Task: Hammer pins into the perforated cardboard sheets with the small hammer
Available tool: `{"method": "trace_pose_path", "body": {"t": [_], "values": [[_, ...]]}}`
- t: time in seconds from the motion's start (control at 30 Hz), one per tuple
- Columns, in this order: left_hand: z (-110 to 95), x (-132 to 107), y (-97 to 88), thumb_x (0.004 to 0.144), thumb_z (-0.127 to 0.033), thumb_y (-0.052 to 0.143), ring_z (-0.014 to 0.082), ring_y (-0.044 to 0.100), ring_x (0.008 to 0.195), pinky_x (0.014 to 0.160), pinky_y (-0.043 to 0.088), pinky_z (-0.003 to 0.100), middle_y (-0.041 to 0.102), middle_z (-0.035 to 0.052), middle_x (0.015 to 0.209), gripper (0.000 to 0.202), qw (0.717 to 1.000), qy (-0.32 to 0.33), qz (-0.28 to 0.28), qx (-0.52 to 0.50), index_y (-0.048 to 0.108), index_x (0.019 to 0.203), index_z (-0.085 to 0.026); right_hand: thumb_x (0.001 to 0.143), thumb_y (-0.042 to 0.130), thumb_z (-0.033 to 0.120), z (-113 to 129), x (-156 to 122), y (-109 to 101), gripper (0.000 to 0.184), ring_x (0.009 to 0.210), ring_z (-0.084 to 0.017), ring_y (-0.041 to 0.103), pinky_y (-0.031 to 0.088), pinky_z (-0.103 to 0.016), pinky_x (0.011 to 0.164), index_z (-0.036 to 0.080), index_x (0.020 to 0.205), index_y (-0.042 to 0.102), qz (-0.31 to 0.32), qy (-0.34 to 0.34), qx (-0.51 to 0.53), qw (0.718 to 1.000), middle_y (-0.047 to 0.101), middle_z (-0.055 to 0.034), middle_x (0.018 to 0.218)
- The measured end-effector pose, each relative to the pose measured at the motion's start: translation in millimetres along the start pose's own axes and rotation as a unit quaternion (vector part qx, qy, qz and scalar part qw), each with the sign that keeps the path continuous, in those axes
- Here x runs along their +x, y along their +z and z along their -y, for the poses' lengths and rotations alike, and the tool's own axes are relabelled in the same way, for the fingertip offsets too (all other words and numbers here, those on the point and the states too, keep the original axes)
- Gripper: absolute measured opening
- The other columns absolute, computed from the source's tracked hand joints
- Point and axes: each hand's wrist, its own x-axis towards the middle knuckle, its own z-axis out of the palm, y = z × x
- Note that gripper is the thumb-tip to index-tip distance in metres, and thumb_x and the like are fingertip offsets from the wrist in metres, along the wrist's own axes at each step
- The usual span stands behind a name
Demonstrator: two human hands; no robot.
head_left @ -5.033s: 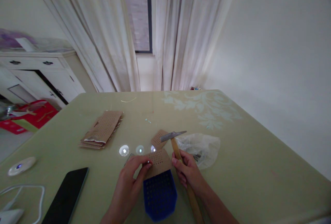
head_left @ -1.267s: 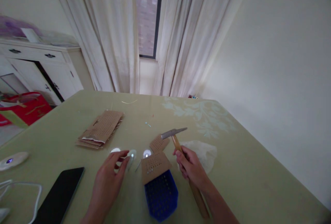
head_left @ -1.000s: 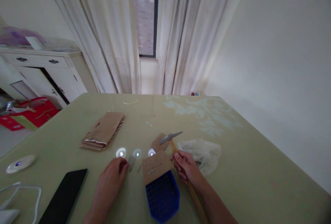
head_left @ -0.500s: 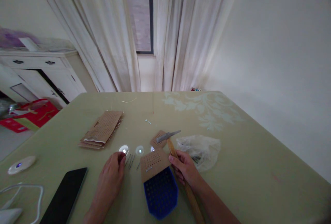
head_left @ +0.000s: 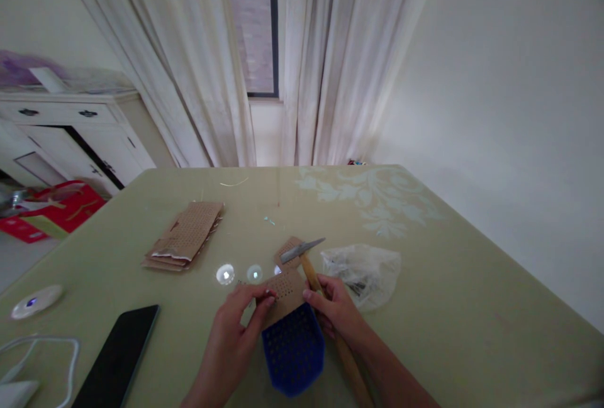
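Observation:
My right hand [head_left: 338, 308] is wrapped round the wooden handle of a hammer [head_left: 309, 271], its metal head up and away from me. The thumb of that hand also rests at the right edge of a perforated piece of cardboard [head_left: 290, 288]. This cardboard lies on the far end of an upturned-looking blue plastic basket [head_left: 293, 351] with holes. Over the cardboard's left part, my left hand [head_left: 238, 323] pinches a small nail, mostly hidden by thumb and forefinger. Silvery nail heads showed on that part earlier; my fingers cover them now.
Behind the hammer head lies another cardboard piece [head_left: 287, 248]. A clear plastic bag [head_left: 370, 273] with dark nails is at right. Stacked perforated cardboard [head_left: 189, 232], a phone [head_left: 117, 354], a white cable [head_left: 70, 358] and a white oval device [head_left: 36, 302] are left.
My left hand has moved right, from beside the loose nails on the table to the cardboard, its fingertips still pinched. The right hand and hammer have shifted slightly left.

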Motion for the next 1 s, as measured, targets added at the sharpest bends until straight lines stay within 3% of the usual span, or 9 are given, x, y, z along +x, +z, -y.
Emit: {"method": "trace_pose_path", "body": {"t": [0.4, 0.63, 0.77, 0.9, 1.0], "values": [[6.0, 0.3, 5.0, 0.104, -0.045, 0.067, 0.0240, 0.076, 0.087, 0.079, 0.062, 0.035, 0.082, 0.0036, 0.093, 0.024, 0.995, 0.088, -0.011, 0.053, 0.081, 0.098, -0.028, 0.086, 0.080, 0.071, 2.8, -1.7, 1.6, 0.055, 0.033, -0.004, 0.033, 0.030, -0.016, 0.030, 0.020, 0.097, 0.061, 0.005, -0.006, -0.010, 1.000, 0.044, 0.0134, 0.050], [12.2, -2.0, 6.9, 0.104, -0.038, 0.068, 0.0239, 0.074, 0.090, 0.082, 0.061, 0.035, 0.082, 0.0034, 0.095, 0.017, 0.992, 0.102, -0.018, 0.068, 0.081, 0.101, -0.028, 0.086, 0.079, 0.072, 3.8, -0.9, 0.9, 0.056, 0.033, -0.005, 0.033, 0.030, -0.017, 0.031, 0.020, 0.099, 0.062, 0.007, -0.004, -0.019, 1.000, 0.044, 0.0134, 0.051], [8.1, 0.5, 6.7, 0.105, -0.033, 0.067, 0.0233, 0.074, 0.087, 0.081, 0.059, 0.035, 0.083, 0.0018, 0.093, 0.015, 0.986, 0.139, -0.016, 0.086, 0.081, 0.100, -0.028, 0.086, 0.073, 0.080, 3.5, -0.7, -1.4, 0.061, 0.035, -0.006, 0.031, 0.028, -0.019, 0.031, 0.022, 0.096, 0.060, -0.012, -0.001, -0.044, 0.999, 0.041, 0.0128, 0.053], [6.8, 0.8, 9.1, 0.105, -0.029, 0.065, 0.0242, 0.074, 0.090, 0.084, 0.056, 0.037, 0.084, 0.0022, 0.096, 0.016, 0.983, 0.152, -0.011, 0.104, 0.080, 0.101, -0.028, 0.102, 0.047, 0.081, 25.1, -16.0, -9.0, 0.062, 0.042, -0.009, 0.034, 0.027, -0.023, 0.040, 0.021, 0.098, 0.064, -0.087, -0.046, -0.163, 0.982, 0.040, 0.0093, 0.059], [8.3, -0.2, 11.2, 0.105, -0.027, 0.065, 0.0247, 0.073, 0.092, 0.087, 0.055, 0.038, 0.084, 0.0019, 0.097, 0.015, 0.983, 0.149, -0.005, 0.104, 0.080, 0.101, -0.029, 0.112, 0.038, 0.064, 57.6, -39.1, -14.6, 0.055, 0.054, -0.015, 0.047, 0.035, -0.027, 0.053, 0.020, 0.095, 0.066, -0.048, -0.088, -0.339, 0.935, 0.047, 0.0045, 0.061]]}}
